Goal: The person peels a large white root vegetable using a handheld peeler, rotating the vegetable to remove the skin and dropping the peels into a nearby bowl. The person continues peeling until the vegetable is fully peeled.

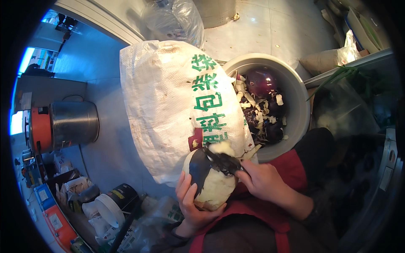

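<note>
My left hand (194,202) cups a large, partly peeled eggplant (218,186) from below and the left side. Its flesh is pale, with a dark purple strip of skin still on its upper left. In my right hand (259,182) is a black-handled peeler (226,161), blurred, lying against the top of the eggplant. A white woven sack (161,104) with green writing lies in front of me, a piece of reddish-purple peel (195,139) on it. Beside it, a grey round tub (299,104) holds a whole purple eggplant (261,82) and many peelings (259,114).
A clear plastic bag (177,22) stands beyond the sack. At far left is a metal pot (74,125); at lower left are a white bucket (109,210) and a black tub (124,196). Green leaves (340,74) hang over an edge on the right.
</note>
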A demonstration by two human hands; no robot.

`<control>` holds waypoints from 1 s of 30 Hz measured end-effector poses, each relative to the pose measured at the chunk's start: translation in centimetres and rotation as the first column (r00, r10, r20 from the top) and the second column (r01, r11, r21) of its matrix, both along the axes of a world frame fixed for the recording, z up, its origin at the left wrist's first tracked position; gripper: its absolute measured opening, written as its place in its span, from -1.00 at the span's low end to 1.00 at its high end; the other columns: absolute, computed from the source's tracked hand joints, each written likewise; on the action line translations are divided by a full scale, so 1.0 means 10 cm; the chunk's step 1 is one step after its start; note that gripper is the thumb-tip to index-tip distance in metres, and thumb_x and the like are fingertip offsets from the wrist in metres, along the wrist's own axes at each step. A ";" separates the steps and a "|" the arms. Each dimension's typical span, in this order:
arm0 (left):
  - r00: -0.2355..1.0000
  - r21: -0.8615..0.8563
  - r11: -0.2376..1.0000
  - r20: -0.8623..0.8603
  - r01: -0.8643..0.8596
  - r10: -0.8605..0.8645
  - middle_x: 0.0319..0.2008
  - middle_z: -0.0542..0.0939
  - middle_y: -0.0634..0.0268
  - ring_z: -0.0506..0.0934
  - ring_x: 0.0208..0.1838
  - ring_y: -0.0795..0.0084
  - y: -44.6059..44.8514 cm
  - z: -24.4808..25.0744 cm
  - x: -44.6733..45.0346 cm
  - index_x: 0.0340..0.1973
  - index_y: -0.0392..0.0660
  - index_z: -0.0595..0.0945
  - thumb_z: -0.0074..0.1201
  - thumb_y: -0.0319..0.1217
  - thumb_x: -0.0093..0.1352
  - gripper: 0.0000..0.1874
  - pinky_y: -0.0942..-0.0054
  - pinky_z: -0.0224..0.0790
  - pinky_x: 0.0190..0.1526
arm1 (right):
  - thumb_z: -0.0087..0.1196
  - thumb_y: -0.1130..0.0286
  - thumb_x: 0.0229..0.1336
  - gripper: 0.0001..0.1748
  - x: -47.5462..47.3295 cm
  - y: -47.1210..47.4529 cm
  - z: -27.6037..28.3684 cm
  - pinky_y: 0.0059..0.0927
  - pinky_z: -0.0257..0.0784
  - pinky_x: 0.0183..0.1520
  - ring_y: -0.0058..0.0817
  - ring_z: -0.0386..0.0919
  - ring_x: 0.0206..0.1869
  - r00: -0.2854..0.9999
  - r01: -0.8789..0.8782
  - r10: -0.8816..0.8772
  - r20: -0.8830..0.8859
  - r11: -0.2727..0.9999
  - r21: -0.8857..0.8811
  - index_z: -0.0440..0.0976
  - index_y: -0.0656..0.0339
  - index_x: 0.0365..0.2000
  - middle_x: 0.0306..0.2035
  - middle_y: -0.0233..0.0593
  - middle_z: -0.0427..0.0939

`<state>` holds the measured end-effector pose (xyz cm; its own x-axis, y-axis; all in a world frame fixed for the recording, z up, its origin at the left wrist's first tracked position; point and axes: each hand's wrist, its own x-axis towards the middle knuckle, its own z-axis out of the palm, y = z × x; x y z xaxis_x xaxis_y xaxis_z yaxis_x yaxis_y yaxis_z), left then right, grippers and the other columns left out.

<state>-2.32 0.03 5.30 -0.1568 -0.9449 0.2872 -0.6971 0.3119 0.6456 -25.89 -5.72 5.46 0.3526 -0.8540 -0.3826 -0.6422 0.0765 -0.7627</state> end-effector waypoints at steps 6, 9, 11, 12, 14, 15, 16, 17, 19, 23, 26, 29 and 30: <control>0.999 0.009 0.999 -0.026 -0.041 0.041 0.33 0.32 -0.16 0.31 0.41 -0.33 0.06 -0.09 0.07 0.24 -0.22 0.29 0.62 -0.09 0.01 0.04 -0.23 0.20 0.41 | 0.02 0.12 0.43 -0.67 -0.14 0.15 -0.17 0.13 0.49 -0.31 0.18 0.61 -0.38 0.999 0.038 -0.042 0.024 0.989 0.143 0.43 0.21 -0.14 -0.49 0.11 0.59; 1.000 -0.034 0.999 -0.005 0.025 -0.026 0.33 0.32 -0.16 0.31 0.42 -0.31 0.07 -0.11 0.14 0.24 -0.21 0.28 0.61 -0.07 0.02 0.04 -0.22 0.18 0.42 | -0.01 0.14 0.45 -0.66 -0.14 0.12 -0.23 0.04 0.51 -0.26 0.14 0.63 -0.33 0.998 0.029 -0.039 0.040 0.977 0.209 0.47 0.26 -0.14 -0.44 0.13 0.61; 0.998 -0.053 0.997 -0.029 0.061 -0.062 0.33 0.32 -0.16 0.30 0.43 -0.30 0.06 -0.14 0.17 0.24 -0.20 0.28 0.60 -0.05 0.04 0.03 -0.21 0.17 0.43 | -0.02 0.16 0.46 -0.65 -0.09 -0.13 -0.41 -0.03 0.52 -0.23 0.11 0.64 -0.30 0.980 0.034 -0.086 0.180 0.961 0.273 0.49 0.30 -0.17 -0.41 0.13 0.61; 0.997 -0.037 0.999 -0.071 0.036 -0.039 0.33 0.32 -0.16 0.31 0.42 -0.29 0.06 -0.15 0.20 0.25 -0.20 0.28 0.59 -0.03 0.04 0.04 -0.19 0.17 0.43 | -0.02 0.20 0.46 -0.65 -0.03 -0.16 -0.50 -0.10 0.51 -0.20 0.07 0.64 -0.28 0.967 0.048 -0.120 0.223 0.952 0.302 0.50 0.35 -0.23 -0.39 0.14 0.61; 0.990 -0.006 0.999 -0.138 -0.032 0.031 0.34 0.31 -0.17 0.32 0.42 -0.25 0.11 -0.23 0.18 0.26 -0.20 0.27 0.57 0.01 0.04 0.06 -0.15 0.18 0.43 | -0.03 0.23 0.47 -0.68 -0.03 -0.03 -0.71 -0.10 0.51 -0.24 0.07 0.64 -0.33 0.913 0.112 -0.227 0.339 0.939 0.327 0.49 0.34 -0.20 -0.40 0.14 0.60; 0.981 0.025 0.998 -0.181 -0.059 0.062 0.34 0.30 -0.18 0.32 0.41 -0.22 0.12 -0.26 0.21 0.28 -0.20 0.26 0.57 0.03 0.04 0.08 -0.13 0.18 0.43 | -0.03 0.24 0.47 -0.69 0.01 0.06 -0.76 -0.10 0.51 -0.26 0.07 0.63 -0.35 0.876 0.134 -0.277 0.395 0.926 0.353 0.48 0.34 -0.19 -0.41 0.15 0.60; 0.970 0.057 0.995 -0.225 -0.083 0.093 0.35 0.30 -0.19 0.33 0.41 -0.20 0.11 -0.28 0.24 0.29 -0.21 0.26 0.56 0.05 0.04 0.10 -0.10 0.18 0.43 | -0.02 0.26 0.46 -0.71 -0.02 0.14 -0.76 -0.11 0.51 -0.28 0.09 0.63 -0.36 0.822 0.232 -0.432 0.371 0.849 0.475 0.48 0.33 -0.17 -0.40 0.14 0.60; 0.955 0.089 0.991 -0.268 -0.104 0.124 0.35 0.29 -0.20 0.33 0.40 -0.18 0.11 -0.31 0.28 0.30 -0.21 0.25 0.56 0.07 0.03 0.11 -0.08 0.19 0.42 | 0.00 0.27 0.44 -0.73 -0.07 0.21 -0.72 -0.12 0.51 -0.31 0.10 0.62 -0.37 0.751 0.317 -0.575 0.323 0.744 0.588 0.47 0.32 -0.16 -0.40 0.13 0.61; 0.951 0.097 0.989 -0.277 -0.113 0.136 0.37 0.27 -0.23 0.34 0.39 -0.13 0.13 -0.36 0.30 0.32 -0.22 0.24 0.57 0.07 0.01 0.15 -0.03 0.19 0.42 | 0.04 0.28 0.42 -0.74 -0.08 0.32 -0.58 -0.13 0.50 -0.36 0.10 0.61 -0.40 0.755 0.411 -0.591 0.284 0.764 0.498 0.46 0.30 -0.14 -0.42 0.09 0.60; 0.970 0.106 0.991 -0.222 -0.082 0.104 0.39 0.25 -0.24 0.33 0.40 -0.13 0.09 -0.25 0.28 0.33 -0.22 0.24 0.58 0.04 0.01 0.15 -0.04 0.18 0.43 | 0.19 0.17 0.32 -0.69 0.17 0.47 -0.28 -0.12 0.49 -0.44 -0.04 0.60 -0.45 0.962 0.225 -0.198 0.190 0.965 -0.134 0.46 0.23 -0.22 -0.49 -0.09 0.53; 0.970 0.102 0.991 -0.221 -0.082 0.103 0.39 0.25 -0.25 0.33 0.40 -0.14 0.09 -0.27 0.24 0.33 -0.22 0.23 0.58 0.01 0.01 0.14 -0.04 0.17 0.43 | 0.23 0.07 0.27 -0.63 0.14 0.44 -0.11 -0.12 0.50 -0.45 -0.10 0.61 -0.43 0.995 0.077 -0.062 0.080 0.977 -0.197 0.44 0.18 -0.29 -0.41 -0.13 0.55; 0.965 0.101 0.991 -0.238 -0.089 0.111 0.38 0.25 -0.25 0.32 0.40 -0.14 0.10 -0.28 0.21 0.33 -0.23 0.23 0.58 -0.01 0.00 0.14 -0.04 0.16 0.43 | 0.22 0.07 0.28 -0.62 0.11 0.45 -0.08 -0.11 0.49 -0.47 -0.10 0.60 -0.45 0.995 0.072 -0.054 0.085 0.969 -0.235 0.44 0.18 -0.30 -0.45 -0.16 0.54; 0.964 0.100 0.991 -0.240 -0.093 0.115 0.38 0.25 -0.26 0.32 0.40 -0.14 0.10 -0.28 0.21 0.32 -0.23 0.23 0.57 -0.02 0.00 0.14 -0.04 0.16 0.43 | 0.22 0.07 0.28 -0.63 0.12 0.43 -0.06 -0.11 0.49 -0.47 -0.10 0.60 -0.46 0.997 0.050 -0.035 0.072 0.972 -0.230 0.44 0.18 -0.30 -0.46 -0.15 0.54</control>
<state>-0.19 1.03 2.49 0.0083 -0.9753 0.2208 -0.5401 0.1815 0.8218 -24.69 -1.43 4.85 0.3323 -0.9313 -0.1494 -0.5888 -0.0811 -0.8042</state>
